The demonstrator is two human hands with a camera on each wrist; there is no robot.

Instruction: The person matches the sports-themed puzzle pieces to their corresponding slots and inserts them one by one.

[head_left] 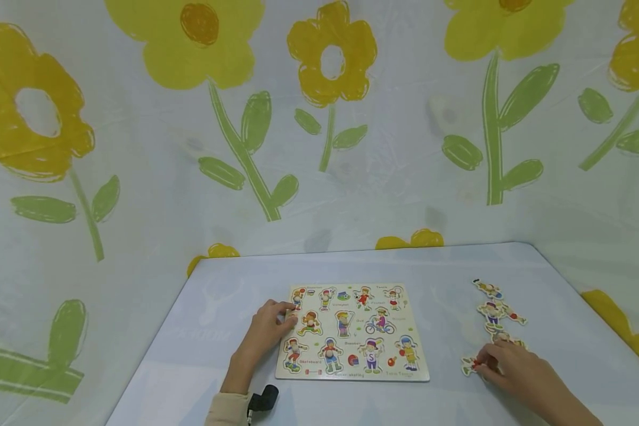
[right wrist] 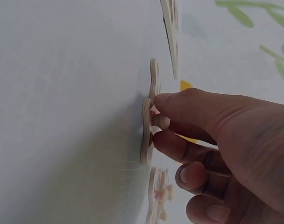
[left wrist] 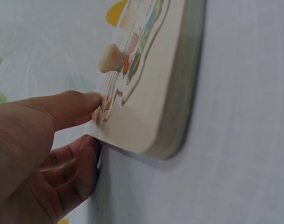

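A wooden puzzle board with sports figures lies flat on the table; several figures sit in it, and a round wooden knob stands up from one of them. My left hand holds its left edge, thumb on top and the other fingers curled at its side, fingertips partly hidden. To the right of the board, my right hand pinches a small figure-shaped puzzle piece lying at the table surface. That piece's knob shows between thumb and finger, while the remaining fingers curl loosely.
Beyond my right hand lie more loose pieces in a rough column, among them a baseball figure and a far one. A black device is at the left wrist. Flower-printed cloth hangs behind the white table.
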